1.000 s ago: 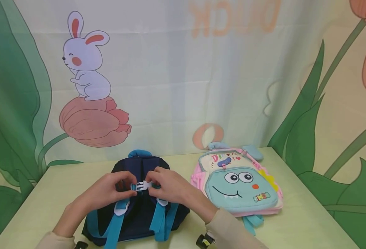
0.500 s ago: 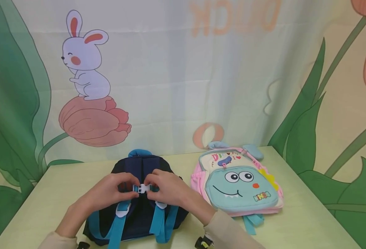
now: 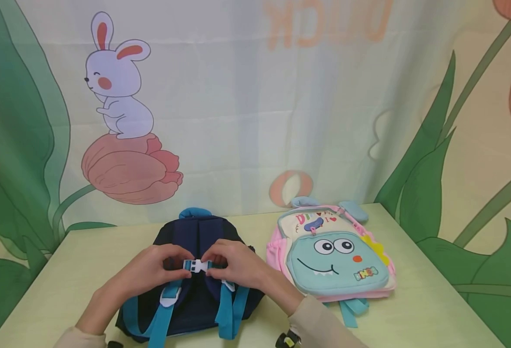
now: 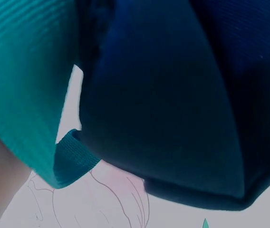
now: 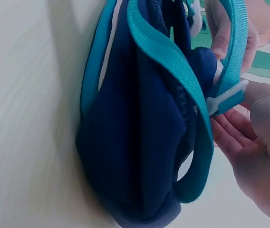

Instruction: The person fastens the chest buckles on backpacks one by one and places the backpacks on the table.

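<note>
A dark navy backpack (image 3: 194,319) lies on the table with its strap side up. Across the middle of its shoulder straps runs a blue chest strap with a white side-release buckle (image 3: 200,266). The two buckle halves look pushed together. My left hand (image 3: 157,267) pinches the left end of the buckle between thumb and fingers. On the other side my right hand (image 3: 238,265) pinches its right end. The right wrist view has my right hand (image 5: 263,142) beside a teal strap (image 5: 178,71); a white strap adjuster hides part of the grip. Dark fabric fills most of the left wrist view.
To the right lies a pink and mint backpack (image 3: 338,266) with a cartoon face. Loose teal webbing (image 3: 227,314) hangs from the navy backpack toward the front. A printed curtain (image 3: 220,121) stands behind the pale table (image 3: 86,256).
The buckle halves have come closer together, with less of the prongs showing between them. Both hands keep their pinch and have shifted slightly down. The pink backpack stays put.
</note>
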Demonstrator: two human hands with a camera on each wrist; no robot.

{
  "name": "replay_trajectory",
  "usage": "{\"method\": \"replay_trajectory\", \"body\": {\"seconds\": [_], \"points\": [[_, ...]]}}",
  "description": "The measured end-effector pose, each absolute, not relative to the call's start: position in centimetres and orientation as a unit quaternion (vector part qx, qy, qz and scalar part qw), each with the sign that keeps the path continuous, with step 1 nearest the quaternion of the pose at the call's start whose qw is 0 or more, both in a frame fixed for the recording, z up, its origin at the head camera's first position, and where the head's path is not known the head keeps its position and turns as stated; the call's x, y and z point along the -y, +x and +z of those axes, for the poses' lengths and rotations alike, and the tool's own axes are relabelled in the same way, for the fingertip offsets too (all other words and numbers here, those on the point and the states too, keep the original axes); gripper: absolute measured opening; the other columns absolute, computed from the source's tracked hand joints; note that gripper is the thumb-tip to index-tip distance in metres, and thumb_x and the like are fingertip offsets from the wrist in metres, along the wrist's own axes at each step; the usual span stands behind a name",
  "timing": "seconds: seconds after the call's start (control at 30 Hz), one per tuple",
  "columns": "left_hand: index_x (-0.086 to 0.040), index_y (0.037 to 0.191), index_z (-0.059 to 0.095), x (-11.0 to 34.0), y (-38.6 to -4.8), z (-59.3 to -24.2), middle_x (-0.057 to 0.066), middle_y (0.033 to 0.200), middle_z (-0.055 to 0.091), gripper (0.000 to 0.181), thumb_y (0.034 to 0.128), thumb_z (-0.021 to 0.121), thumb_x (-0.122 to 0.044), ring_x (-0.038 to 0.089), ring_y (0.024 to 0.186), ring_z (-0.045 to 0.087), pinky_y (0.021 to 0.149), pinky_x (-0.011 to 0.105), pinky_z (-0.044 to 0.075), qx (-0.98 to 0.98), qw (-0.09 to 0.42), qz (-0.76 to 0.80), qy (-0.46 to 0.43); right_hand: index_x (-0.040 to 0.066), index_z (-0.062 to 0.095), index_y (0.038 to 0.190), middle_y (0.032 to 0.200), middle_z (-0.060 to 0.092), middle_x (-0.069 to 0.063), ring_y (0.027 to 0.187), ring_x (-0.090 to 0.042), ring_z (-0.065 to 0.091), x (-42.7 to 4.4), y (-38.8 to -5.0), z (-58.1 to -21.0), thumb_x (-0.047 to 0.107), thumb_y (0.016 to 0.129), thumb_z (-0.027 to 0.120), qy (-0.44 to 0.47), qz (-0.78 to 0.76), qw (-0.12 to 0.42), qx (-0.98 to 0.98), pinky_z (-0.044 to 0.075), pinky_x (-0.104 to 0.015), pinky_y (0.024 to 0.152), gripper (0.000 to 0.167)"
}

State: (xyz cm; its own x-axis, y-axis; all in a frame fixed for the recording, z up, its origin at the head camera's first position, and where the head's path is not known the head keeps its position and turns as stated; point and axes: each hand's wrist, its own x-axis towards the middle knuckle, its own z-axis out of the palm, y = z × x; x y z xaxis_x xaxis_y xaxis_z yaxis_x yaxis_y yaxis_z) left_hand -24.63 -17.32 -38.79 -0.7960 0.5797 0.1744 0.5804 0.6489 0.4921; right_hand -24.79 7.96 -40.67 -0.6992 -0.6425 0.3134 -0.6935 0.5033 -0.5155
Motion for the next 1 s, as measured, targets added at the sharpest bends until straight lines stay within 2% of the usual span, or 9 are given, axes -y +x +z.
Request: {"method": "replay_trajectory", "body": {"seconds": [0.27,0.6,0.77,1.0], "points": [[-0.017,0.112,0.073,17.47,-24.65,-38.85,-0.012,0.087,0.067,0.036,0.0832,0.079,-0.039,0.006,0.071,0.054,0.062,0.020,0.049,0.912,-0.021,-0.272,-0.306,0.014,0.071,0.116,0.101,0.063,0.001,0.090,-0.005,0.059,-8.18,-25.14,-40.64,0.015,0.091,0.072,0.402,0.333,0.004,0.853,0.050,-0.012,0.081,0.025],[-0.016,0.112,0.073,17.27,-24.90,-39.21,-0.011,0.090,0.069,0.033,0.0845,0.078,-0.034,0.004,0.071,0.055,0.063,0.020,0.051,0.908,-0.031,-0.279,-0.311,0.015,0.070,0.119,0.103,0.061,0.002,0.090,-0.004,0.059,-7.84,-24.97,-40.77,0.016,0.093,0.070,0.401,0.314,0.010,0.861,0.050,-0.012,0.081,0.027],[-0.016,0.112,0.072,16.92,-24.83,-39.45,-0.011,0.088,0.070,0.035,0.0844,0.077,-0.037,0.004,0.070,0.055,0.061,0.020,0.050,0.907,-0.031,-0.286,-0.308,0.017,0.068,0.124,0.104,0.061,0.003,0.091,-0.005,0.058,-7.62,-24.65,-40.73,0.018,0.093,0.069,0.390,0.295,0.016,0.872,0.049,-0.011,0.080,0.031],[-0.017,0.109,0.073,16.69,-24.75,-39.09,-0.013,0.087,0.069,0.034,0.0826,0.079,-0.037,0.003,0.070,0.054,0.062,0.020,0.049,0.913,-0.027,-0.266,-0.307,0.018,0.068,0.121,0.104,0.063,0.003,0.093,-0.006,0.060,-7.64,-24.50,-40.67,0.019,0.093,0.070,0.385,0.286,0.020,0.877,0.049,-0.012,0.082,0.029]]}}
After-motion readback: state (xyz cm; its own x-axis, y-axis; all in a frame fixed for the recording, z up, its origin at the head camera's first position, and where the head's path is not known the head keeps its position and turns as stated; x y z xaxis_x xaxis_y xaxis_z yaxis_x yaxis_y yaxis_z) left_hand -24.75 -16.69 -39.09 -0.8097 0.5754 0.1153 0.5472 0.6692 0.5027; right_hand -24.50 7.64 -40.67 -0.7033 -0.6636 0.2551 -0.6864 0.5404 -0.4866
